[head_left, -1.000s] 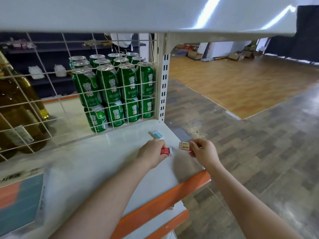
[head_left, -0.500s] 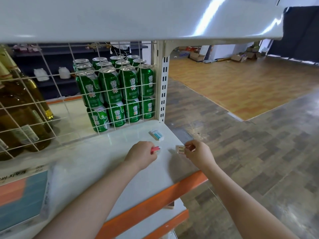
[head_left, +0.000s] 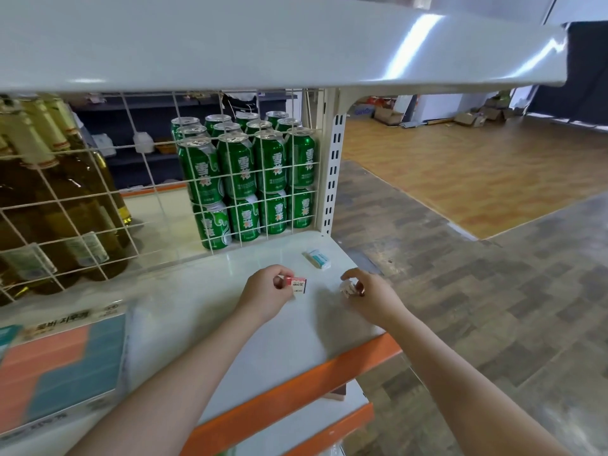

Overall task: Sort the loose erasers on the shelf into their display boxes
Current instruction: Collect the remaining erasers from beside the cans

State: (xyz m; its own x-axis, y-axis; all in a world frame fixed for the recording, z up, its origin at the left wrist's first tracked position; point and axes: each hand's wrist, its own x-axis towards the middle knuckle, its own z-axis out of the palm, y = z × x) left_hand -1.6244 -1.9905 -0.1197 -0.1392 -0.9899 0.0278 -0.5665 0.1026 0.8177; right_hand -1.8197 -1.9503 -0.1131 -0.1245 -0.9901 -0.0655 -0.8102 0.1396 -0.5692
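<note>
Green cans (head_left: 237, 172) behind the wire grid carry white Chinese characters 雪花 down the front; the small print under them is too fine to read. The red-and-white eraser (head_left: 298, 285) pinched in the left hand (head_left: 267, 292) shows "2B" on its white sleeve — the other marks are blurred. Display box (head_left: 62, 360) at lower left has Korean lettering along its top edge, roughly "지우개" — the bottle labels and the other erasers' print are unreadable.
</note>
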